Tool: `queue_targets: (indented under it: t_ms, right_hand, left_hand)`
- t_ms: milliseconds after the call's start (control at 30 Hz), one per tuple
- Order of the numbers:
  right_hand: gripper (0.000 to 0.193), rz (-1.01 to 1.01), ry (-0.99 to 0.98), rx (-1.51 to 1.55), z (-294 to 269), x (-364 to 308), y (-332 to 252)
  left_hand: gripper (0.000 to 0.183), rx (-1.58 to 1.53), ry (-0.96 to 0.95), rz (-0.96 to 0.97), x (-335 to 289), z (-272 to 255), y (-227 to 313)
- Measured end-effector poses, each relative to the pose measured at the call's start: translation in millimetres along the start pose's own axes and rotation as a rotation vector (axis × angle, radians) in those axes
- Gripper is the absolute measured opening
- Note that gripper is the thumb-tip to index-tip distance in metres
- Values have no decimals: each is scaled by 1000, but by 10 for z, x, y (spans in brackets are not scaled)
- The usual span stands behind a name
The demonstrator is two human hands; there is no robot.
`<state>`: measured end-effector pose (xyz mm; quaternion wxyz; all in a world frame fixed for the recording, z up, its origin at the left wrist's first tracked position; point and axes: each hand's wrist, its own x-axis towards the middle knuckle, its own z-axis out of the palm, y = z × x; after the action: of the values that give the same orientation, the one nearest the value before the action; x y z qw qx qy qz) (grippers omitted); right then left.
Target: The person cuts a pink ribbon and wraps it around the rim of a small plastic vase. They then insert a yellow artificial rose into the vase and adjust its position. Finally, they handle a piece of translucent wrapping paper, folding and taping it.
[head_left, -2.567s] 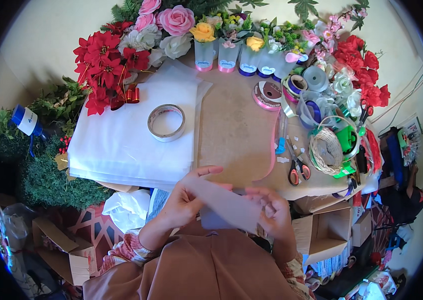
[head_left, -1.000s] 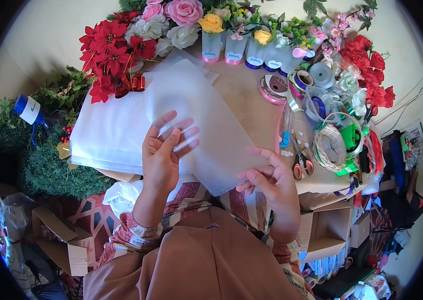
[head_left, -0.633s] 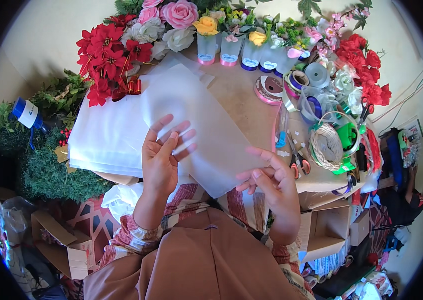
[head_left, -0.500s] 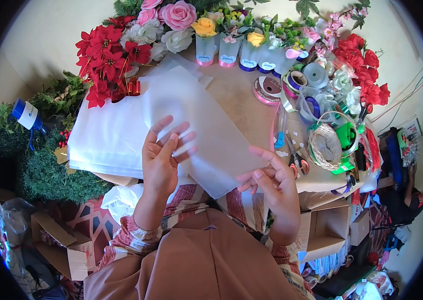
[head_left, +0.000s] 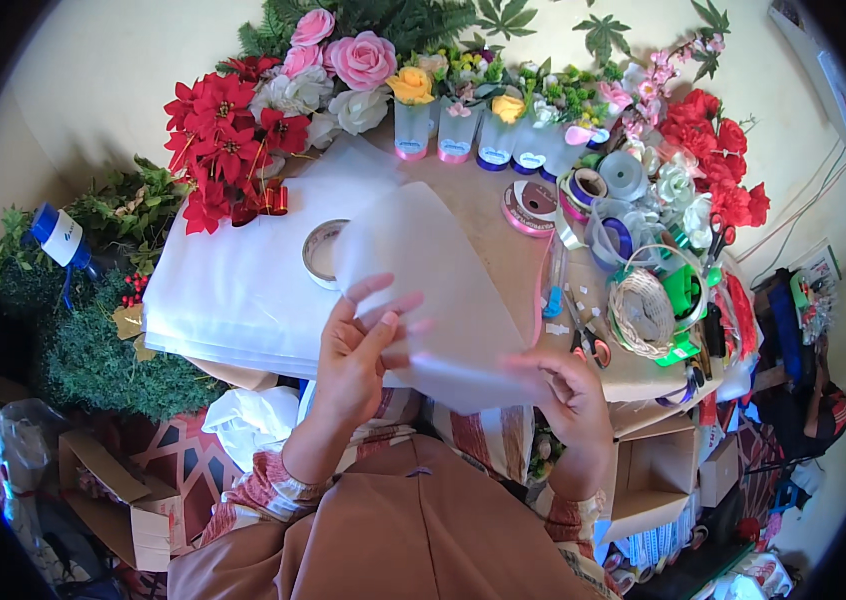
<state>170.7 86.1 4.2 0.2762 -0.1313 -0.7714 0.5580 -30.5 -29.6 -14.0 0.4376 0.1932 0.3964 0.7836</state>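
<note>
A translucent, frosted plastic sheet [head_left: 443, 290] is raised slightly over the table, partly blurred by motion. My left hand [head_left: 355, 355] has its thumb in front of the sheet's left side and its fingers behind, showing through the plastic. At the sheet's near right corner, my right hand [head_left: 578, 400] pinches the edge between thumb and fingers. A roll of tape [head_left: 313, 268] stands out beside the sheet's left edge, its right part covered by it. Under the roll lies a stack of similar white sheets [head_left: 233, 290].
Red poinsettias [head_left: 218, 125] and roses border the far left. Small vases [head_left: 458, 135] with flowers line the back. On the right are a ribbon spool [head_left: 528, 210], a blue cutter [head_left: 555, 290], scissors [head_left: 593, 345] and a wicker basket [head_left: 640, 312]. A person [head_left: 838, 405] sits far right.
Both hands have shifted right with the sheet, which has swung rightward. The tape roll, hidden before, now shows at its left edge. My right fingers have closed on the corner.
</note>
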Motion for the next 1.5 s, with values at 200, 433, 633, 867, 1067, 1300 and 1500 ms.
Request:
queue_targets:
  t_ms: [200,433,633,867,1067,1300,1500]
  right_hand:
    - [31,-58,-38,-75,-156,-72,7]
    - [31,-5,-33,11,-263,-141,46]
    - [32,-26,-74,15,-336,-165,121]
    - [33,-17,-72,51,-382,-171,135]
    - [28,-98,-44,227,-447,-214,285]
    - [11,-97,20,274,-496,-238,321]
    - [16,-315,161,224,-392,-186,41]
  left_hand:
    - [36,-28,20,-2,23,-28,47]
    - [34,-59,-24,15,78,-78,143]
    - [31,-45,-33,28,94,-86,160]
    - [24,21,-52,6,146,-109,216]
    - [26,84,-61,-26,188,-26,357]
    - [27,55,-46,-48,199,-21,311]
    - [21,104,-2,-92,166,-165,-1]
